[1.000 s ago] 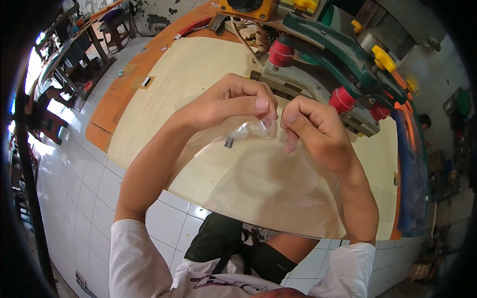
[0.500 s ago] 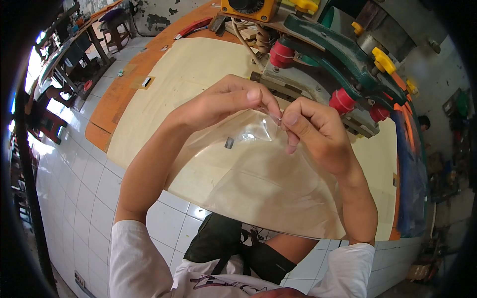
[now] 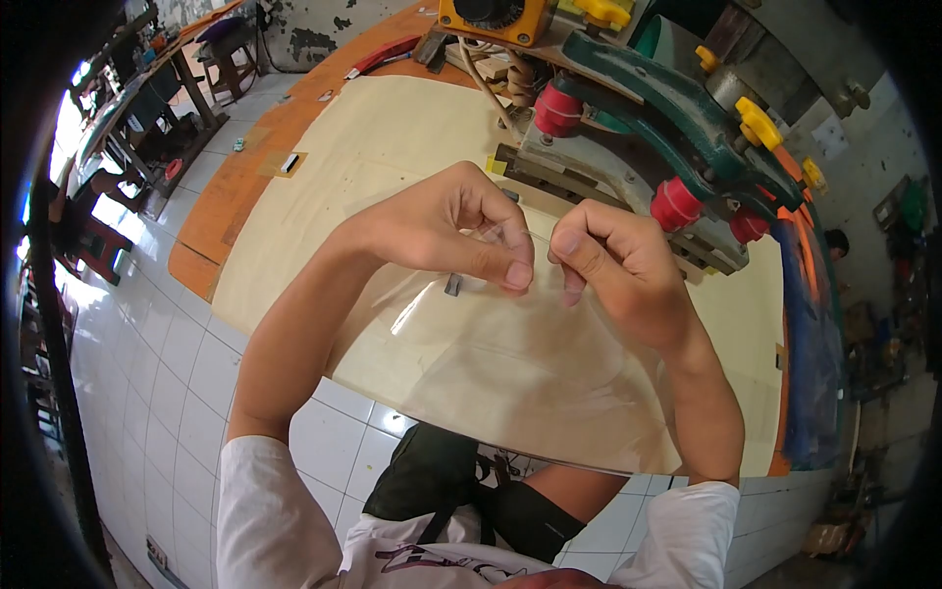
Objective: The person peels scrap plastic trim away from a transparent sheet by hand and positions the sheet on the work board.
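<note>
A clear, thin plastic sheet (image 3: 530, 368) spreads from my hands down toward my lap, with glossy reflections on it. At its upper edge my left hand (image 3: 456, 231) is closed, thumb against the curled fingers, with film showing between them. My right hand (image 3: 623, 265) pinches the same edge a short way to the right, thumb over the index finger. A small gap lies between the two hands. Below my left hand a small dark grey piece (image 3: 453, 284) shows at the sheet; whether it lies on or under the film I cannot tell.
Behind my hands stands a machine with a dark green arm (image 3: 638, 103), red knobs (image 3: 676, 203) and yellow wing knobs (image 3: 758, 123). Cream paper (image 3: 294, 231) covers the orange tabletop (image 3: 201, 236). A red cutter (image 3: 385, 55) lies at the back. Blue plastic (image 3: 812, 363) hangs at the right.
My left hand has turned and shifted slightly, its thumb moving down and its fingers parting from my right hand. My right hand stays nearly in place, and the film's reflections have shifted.
</note>
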Action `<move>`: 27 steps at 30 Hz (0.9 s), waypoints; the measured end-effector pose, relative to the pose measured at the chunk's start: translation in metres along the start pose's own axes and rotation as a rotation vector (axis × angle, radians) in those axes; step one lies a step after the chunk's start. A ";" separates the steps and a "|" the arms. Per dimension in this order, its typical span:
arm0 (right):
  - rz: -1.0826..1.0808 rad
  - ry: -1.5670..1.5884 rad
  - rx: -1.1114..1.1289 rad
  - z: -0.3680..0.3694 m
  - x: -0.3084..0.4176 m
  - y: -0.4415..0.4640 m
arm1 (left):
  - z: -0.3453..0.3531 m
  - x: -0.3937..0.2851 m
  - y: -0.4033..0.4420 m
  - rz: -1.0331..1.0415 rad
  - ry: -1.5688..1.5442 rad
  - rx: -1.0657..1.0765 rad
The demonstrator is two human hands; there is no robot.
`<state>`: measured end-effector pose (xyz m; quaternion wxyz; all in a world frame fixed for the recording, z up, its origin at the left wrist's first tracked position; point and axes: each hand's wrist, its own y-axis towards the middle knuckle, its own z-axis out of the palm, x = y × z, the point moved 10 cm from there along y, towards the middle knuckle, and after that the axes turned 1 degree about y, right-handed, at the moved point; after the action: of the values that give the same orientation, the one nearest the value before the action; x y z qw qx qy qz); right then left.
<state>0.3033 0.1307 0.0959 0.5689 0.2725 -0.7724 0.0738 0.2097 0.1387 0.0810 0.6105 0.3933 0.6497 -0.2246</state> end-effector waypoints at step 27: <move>0.025 0.119 0.005 -0.001 0.003 -0.002 | 0.000 -0.004 0.002 0.070 -0.091 -0.046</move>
<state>0.3047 0.1292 0.0985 0.6121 0.2592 -0.7405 0.0988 0.2105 0.1392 0.0850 0.6559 0.3908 0.6122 -0.2058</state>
